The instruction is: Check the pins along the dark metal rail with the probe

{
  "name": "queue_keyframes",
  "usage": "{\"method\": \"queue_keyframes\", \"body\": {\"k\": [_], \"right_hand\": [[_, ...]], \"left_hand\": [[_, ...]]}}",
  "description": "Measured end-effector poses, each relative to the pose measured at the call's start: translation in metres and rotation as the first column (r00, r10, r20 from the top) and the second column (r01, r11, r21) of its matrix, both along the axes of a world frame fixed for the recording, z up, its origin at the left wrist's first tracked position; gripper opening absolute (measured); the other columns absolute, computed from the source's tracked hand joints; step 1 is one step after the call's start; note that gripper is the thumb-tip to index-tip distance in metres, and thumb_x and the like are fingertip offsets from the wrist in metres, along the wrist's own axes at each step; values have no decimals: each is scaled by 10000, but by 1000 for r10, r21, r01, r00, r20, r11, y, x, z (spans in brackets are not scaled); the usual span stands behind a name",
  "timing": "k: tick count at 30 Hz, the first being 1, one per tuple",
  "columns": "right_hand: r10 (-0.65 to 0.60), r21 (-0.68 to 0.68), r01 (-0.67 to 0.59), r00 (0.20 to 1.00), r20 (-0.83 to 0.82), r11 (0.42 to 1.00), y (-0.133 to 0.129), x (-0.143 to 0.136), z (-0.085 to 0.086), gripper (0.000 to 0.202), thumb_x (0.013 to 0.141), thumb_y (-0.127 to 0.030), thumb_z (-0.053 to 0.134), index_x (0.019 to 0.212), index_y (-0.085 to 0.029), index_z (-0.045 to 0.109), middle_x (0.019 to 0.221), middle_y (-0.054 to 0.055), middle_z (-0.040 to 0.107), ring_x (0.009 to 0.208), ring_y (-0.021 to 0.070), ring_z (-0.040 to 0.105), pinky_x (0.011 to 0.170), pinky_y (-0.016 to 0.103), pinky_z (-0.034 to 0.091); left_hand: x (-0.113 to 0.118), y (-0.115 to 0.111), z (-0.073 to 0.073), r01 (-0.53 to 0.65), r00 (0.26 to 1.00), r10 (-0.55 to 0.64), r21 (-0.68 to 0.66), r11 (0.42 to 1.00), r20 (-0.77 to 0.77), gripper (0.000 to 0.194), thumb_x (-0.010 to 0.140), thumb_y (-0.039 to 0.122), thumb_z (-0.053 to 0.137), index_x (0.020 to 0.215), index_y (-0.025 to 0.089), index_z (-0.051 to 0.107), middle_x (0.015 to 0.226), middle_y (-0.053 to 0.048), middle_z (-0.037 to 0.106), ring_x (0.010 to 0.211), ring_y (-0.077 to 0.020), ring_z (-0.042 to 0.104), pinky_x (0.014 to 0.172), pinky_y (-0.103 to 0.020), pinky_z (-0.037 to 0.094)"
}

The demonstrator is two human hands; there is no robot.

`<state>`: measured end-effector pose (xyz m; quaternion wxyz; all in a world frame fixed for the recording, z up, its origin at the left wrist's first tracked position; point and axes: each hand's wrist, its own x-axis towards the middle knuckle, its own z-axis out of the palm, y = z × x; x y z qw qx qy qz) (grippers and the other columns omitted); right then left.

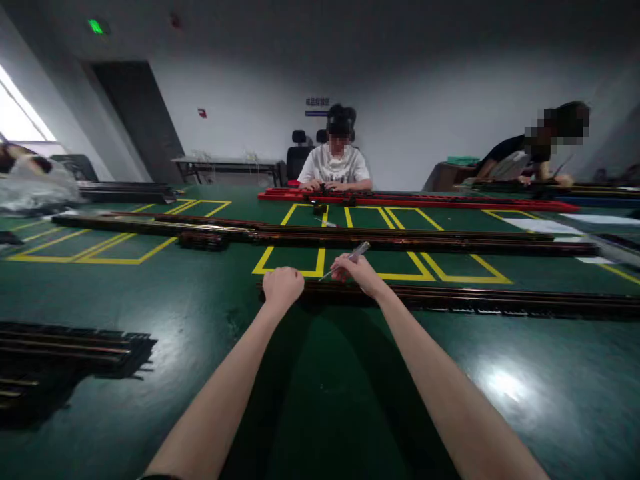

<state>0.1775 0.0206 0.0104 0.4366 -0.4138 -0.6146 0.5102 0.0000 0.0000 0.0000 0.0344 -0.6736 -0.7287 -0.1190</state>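
Both forearms reach out over the green surface [150, 300]. Right hand [357, 272] fingers pinch a clear-handled screwdriver [350, 257], its tip angled down at the long dark rail [475, 300]. Left hand [283, 285], fingers curled shut, presses the rail's end, apparently steadying it.

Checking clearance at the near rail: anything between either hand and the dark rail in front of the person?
Nothing visible. The left hand rests closed on the near end of the dark rail. The right hand sits just above it, gripping a clear-handled screwdriver. The green table around them shows no obstruction.
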Motion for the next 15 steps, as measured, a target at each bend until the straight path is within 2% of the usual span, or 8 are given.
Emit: {"method": "queue_keyframes", "body": {"k": [4, 10, 15], "right_hand": [[25, 33, -24, 1000, 0, 999, -2, -2, -1, 184, 785, -259, 554, 645, -150, 600, 574, 12, 636, 532, 102, 579, 496, 210, 415], [42, 51, -42, 999, 11, 998, -2, 0, -1, 183, 777, -282, 572, 659, -147, 609, 604, 28, 656, 569, 116, 602, 509, 219, 424], [42, 43, -42, 999, 0, 998, -1, 5, -1, 194, 761, -294, 579, 644, -142, 605, 583, 24, 645, 555, 114, 601, 505, 221, 422]], "left_hand": [[-9, 0, 1, -16, 1000, 16, -4, 1000, -6, 424, 797, 228, 307, 826, 134, 720, 926, -148, 710, 917, -282, 645, 831, -401, 451], [-19, 0, 3, 7, 1000, -6, -51, 999, 13, 445, 834, 251, 271, 737, 132, 689, 828, -131, 707, 790, -221, 651, 788, -355, 459], [-26, 1, 3, -14, 1000, 14, -49, 999, 11, 436, 836, 252, 278, 762, 120, 687, 852, -144, 706, 809, -228, 650, 778, -357, 447]]}}
